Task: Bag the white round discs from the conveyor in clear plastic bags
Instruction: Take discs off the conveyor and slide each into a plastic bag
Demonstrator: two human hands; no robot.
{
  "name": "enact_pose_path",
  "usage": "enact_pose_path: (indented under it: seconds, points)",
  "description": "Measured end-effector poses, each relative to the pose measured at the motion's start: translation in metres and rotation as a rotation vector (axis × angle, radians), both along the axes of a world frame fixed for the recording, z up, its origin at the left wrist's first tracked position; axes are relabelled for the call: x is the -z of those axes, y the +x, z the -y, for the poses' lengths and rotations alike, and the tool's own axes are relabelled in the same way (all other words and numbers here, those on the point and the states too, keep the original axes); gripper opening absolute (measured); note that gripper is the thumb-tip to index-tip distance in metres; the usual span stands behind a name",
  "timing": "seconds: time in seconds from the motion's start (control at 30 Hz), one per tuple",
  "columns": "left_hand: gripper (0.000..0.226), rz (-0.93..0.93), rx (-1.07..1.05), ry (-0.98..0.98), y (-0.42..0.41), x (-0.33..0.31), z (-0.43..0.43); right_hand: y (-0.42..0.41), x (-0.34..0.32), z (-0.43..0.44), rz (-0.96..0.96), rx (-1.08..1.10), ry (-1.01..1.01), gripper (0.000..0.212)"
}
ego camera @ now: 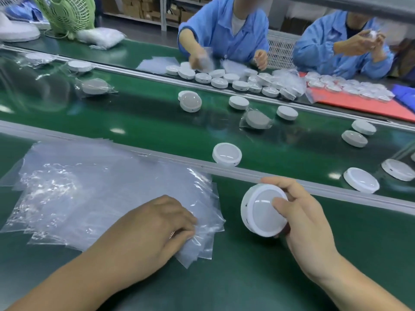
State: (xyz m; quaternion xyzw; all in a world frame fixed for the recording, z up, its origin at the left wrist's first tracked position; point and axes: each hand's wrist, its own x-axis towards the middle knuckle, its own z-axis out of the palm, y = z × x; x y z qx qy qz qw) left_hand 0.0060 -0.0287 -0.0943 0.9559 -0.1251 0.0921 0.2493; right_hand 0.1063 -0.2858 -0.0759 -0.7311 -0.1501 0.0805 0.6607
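Your right hand (pixel 301 212) is gripping a white round plastic disc (pixel 262 212) with a frosted domed face. The thumb is lying across the dome and the fingers are curling round the rim behind. You are holding it tilted on edge above the green bench (pixel 247 277), dome facing you, near the grey rail (pixel 336 189) bordering the green conveyor belt (pixel 134 122).

Your left hand (pixel 161 223) is resting palm down on the near right corner of a fanned stack of clear plastic bags (pixel 89 187), which is lying flat on the bench to the left of the held disc. The fingers are bending onto the top sheet, but you cannot tell whether they are pinching a bag or only pressing it. The hands are apart.

On the belt, one loose disc (pixel 226 154) is sitting tilted just beyond the rail, and a dome-up disc (pixel 361 180) is lying at the right. A bagged disc (pixel 257 118) is lying mid-belt, and a second bagged disc (pixel 94 86) further left.

Across the belt, two persons in blue coats (pixel 224 30) are handling bags over a heap of loose discs (pixel 235 81). More bagged discs are lying on a red sheet (pixel 359 104). A light green fan (pixel 65 14) is standing at the far left.
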Motion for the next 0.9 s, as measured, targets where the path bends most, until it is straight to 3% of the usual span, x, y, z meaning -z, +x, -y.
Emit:
enact_pose_path:
  seconds: [0.23,0.3,0.43,0.6,0.77,0.9]
  points:
    - [0.011,0.057,-0.219,-0.384,-0.001,-0.013,0.016,-0.006,0.009,-0.006,0.146,-0.038,0.008,0.031]
    - [0.009,0.03,-0.235,-0.433,-0.002,-0.012,0.018,-0.009,0.008,-0.004,0.321,-0.059,-0.02,0.03]
    - [0.007,0.008,-0.24,-0.45,-0.002,-0.012,0.019,-0.003,0.005,0.0,0.968,-0.121,-0.187,0.033]
    - [0.011,0.036,-0.259,-0.453,-0.002,-0.011,0.022,0.006,0.017,0.002,1.231,-0.32,-0.41,0.037]
    - [0.01,0.067,-0.287,-0.478,-0.004,-0.011,0.021,0.011,0.02,0.008,1.274,-0.38,-0.469,0.052]
    - [0.011,0.043,-0.243,-0.275,-0.002,-0.008,0.02,0.01,0.015,0.009,1.213,-0.296,-0.325,0.033]
